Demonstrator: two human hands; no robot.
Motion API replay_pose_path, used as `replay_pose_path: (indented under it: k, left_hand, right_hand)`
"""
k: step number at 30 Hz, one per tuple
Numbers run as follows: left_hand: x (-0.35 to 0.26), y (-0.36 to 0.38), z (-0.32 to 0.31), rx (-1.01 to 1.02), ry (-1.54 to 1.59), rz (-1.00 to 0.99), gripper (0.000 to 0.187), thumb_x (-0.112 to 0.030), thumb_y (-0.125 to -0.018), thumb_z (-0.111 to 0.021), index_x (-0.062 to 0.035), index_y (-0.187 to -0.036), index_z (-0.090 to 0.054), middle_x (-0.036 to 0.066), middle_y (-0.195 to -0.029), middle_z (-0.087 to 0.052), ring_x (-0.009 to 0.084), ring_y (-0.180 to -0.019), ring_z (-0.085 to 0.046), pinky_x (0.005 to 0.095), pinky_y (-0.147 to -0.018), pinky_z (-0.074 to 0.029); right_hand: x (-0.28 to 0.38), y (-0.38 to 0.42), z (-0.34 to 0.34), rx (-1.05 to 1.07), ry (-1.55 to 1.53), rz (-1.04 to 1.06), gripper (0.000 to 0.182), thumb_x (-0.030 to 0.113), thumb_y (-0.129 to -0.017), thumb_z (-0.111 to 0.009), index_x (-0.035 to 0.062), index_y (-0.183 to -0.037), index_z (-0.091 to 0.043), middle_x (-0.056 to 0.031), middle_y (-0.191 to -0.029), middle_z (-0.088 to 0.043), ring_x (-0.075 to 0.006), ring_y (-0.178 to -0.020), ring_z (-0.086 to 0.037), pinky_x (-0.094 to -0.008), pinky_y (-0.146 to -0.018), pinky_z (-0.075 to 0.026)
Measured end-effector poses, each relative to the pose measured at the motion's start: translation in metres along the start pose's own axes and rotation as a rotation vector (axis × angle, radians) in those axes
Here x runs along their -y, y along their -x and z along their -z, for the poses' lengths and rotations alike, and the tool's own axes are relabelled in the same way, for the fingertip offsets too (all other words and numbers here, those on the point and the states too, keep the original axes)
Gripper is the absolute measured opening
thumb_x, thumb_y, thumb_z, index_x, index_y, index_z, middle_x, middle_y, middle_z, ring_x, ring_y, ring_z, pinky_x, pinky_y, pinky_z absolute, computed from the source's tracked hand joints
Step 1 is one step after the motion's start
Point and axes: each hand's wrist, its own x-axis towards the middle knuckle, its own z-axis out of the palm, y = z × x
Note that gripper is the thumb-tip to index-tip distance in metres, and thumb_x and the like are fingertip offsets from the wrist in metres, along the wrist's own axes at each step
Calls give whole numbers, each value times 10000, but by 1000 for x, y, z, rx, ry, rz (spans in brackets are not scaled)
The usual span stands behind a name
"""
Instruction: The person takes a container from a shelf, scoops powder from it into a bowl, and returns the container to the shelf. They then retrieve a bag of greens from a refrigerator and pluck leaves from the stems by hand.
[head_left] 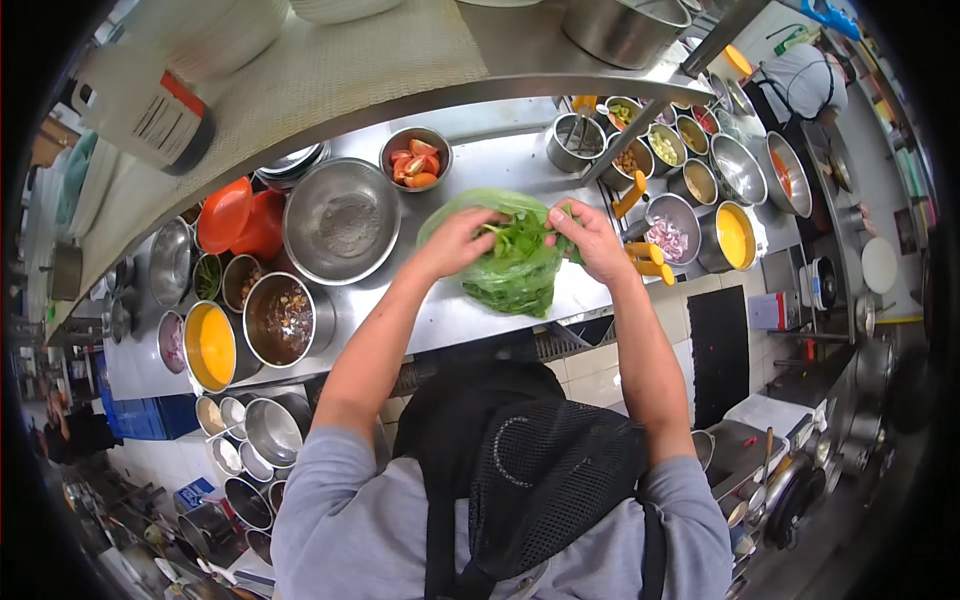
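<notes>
"Checking head view, the only one. What's the left hand (460,242) doing?"

"Fingers are bending, partly spread, thumb sitting a little apart. They're resting at the mouth of the green plastic bag (488,276), right against the leafy greens (520,238). Can't tell whether they're gripping leaf or just film."

"Right hand (592,238)?"

"Thumb and forefinger are pressing together, pinching a bit of the leafy greens at the bag's other side. Remaining fingers are curling in; their tips aren't showing clearly."

"Bag location?"

"Sitting on the steel counter (418,318), straight ahead of the person, between both hands. Bag is standing open at the top, greens showing through its side."

"Neighbours?"

"Wide steel bowl (342,225) is sitting left of the bag, tomato wedges (415,165) are lying in a smaller bowl behind that. On the right, chopped onion (667,238) is filling part of a bowl near the right hand, and a pot of yellow liquid (736,237) is standing beyond it."
</notes>
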Motion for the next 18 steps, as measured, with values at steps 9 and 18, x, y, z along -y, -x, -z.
replay_pose_path:
  k: [9, 18]
  left_hand:
    - [-15, 0, 9, 37, -301, -128, 241, -100, -861, -632, -19, -1085, -666, 182, -1019, -642, 382, -981, -623, 445, -841, -502]
    - [-47, -8, 18, 230, -502, -120, 172, -119, -861, -647, -34, -1010, -649, 165, -933, -610, 382, -939, -606, 483, -795, -473]
  right_hand:
    - [-8, 14, 35, -386, 527, 166, 276, 253, -981, -654, 38, -1151, -694, -59, -844, -694, -129, -724, -626, -286, -658, -506]
    - [41, 28, -26, -34, 1168, 482, 224, 171, -901, -684, 110, -1112, -728, -130, -950, -724, -292, -788, -686, -382, -691, -556]
